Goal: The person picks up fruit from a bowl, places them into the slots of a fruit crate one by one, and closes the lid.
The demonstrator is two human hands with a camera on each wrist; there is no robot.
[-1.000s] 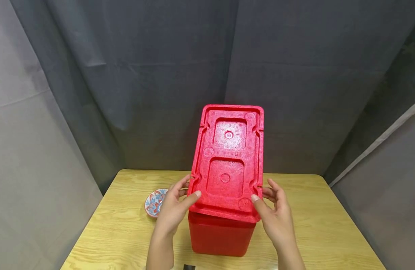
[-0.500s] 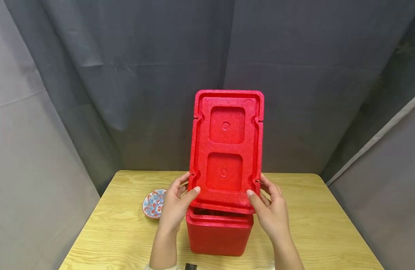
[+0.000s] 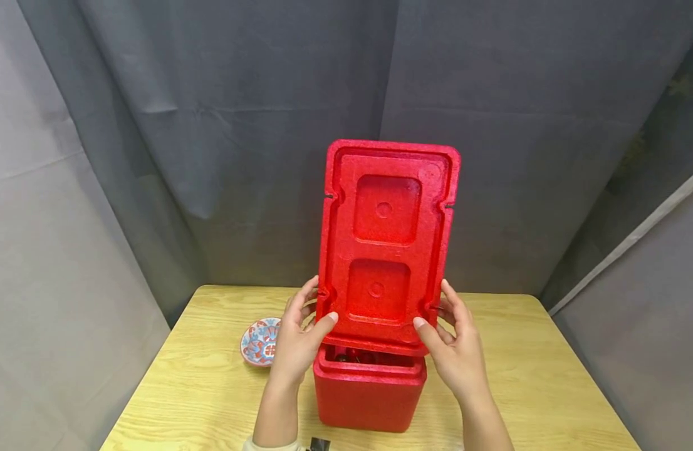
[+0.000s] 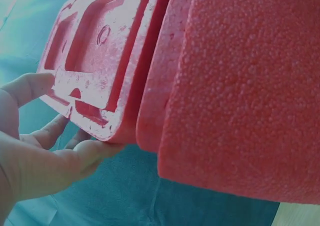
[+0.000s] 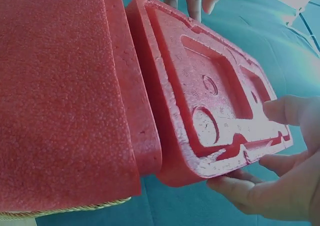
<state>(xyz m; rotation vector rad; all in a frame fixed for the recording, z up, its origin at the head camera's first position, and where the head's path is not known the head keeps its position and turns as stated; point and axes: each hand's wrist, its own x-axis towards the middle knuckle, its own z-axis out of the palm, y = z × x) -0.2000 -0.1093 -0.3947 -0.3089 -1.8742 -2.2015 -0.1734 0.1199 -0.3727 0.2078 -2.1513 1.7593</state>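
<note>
Both hands hold a red foam lid (image 3: pixel 380 250) by its two long sides, near its lower end. The lid is tilted up with its recessed inner face toward me. My left hand (image 3: pixel 298 341) grips the left edge, thumb on the inner face and fingers behind. On the opposite edge my right hand (image 3: pixel 459 351) grips the same way. Below the lid stands the red foam box (image 3: pixel 369 398), its near rim showing and dark and red contents (image 3: pixel 354 356) partly visible inside. In the left wrist view the lid (image 4: pixel 100 51) stands close beside the box's rim.
A patterned blue, red and white dish (image 3: pixel 260 342) sits on the wooden table (image 3: pixel 549 376), left of the box and partly behind my left hand. A grey curtain (image 3: pixel 267 156) hangs behind the table. In the right wrist view a twisted cord (image 5: pixel 65 210) runs along the box.
The lid has been raised and tilted more upright by both hands, from covering the box's opening. The near rim and some of the contents now show beneath it.
</note>
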